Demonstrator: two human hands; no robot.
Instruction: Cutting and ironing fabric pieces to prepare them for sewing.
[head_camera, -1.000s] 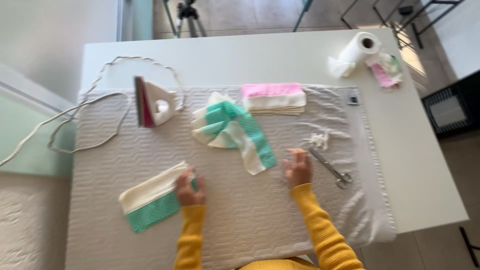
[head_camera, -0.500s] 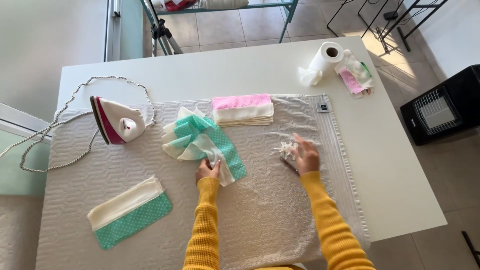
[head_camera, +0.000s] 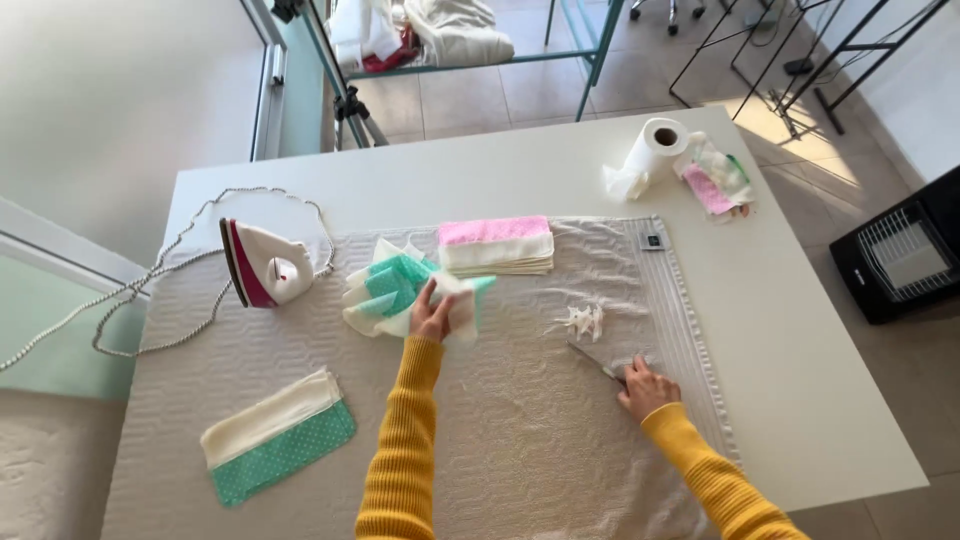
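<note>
My left hand (head_camera: 432, 316) grips a corner of the loose teal and cream cloth pile (head_camera: 392, 292) and lifts one piece off the quilted grey mat (head_camera: 520, 430). My right hand (head_camera: 645, 386) rests on the mat at the handles of a pair of scissors (head_camera: 600, 362), fingers curled around them. Small white thread scraps (head_camera: 585, 320) lie just beyond the scissors. A folded pink and cream stack (head_camera: 497, 244) sits behind the pile. A folded cream and teal dotted cloth (head_camera: 277, 436) lies at the near left of the mat.
An iron (head_camera: 262, 265) stands upright at the left with its cord (head_camera: 150, 290) looping off the white table (head_camera: 800, 330). A paper towel roll (head_camera: 650, 150) and crumpled cloths (head_camera: 715, 180) sit at the back right. A black heater (head_camera: 900, 260) stands on the floor.
My left hand has taken hold of a piece of the teal and cream pile and raised it. My right hand moved from the thread scraps down to the scissors. The view tilted up.
</note>
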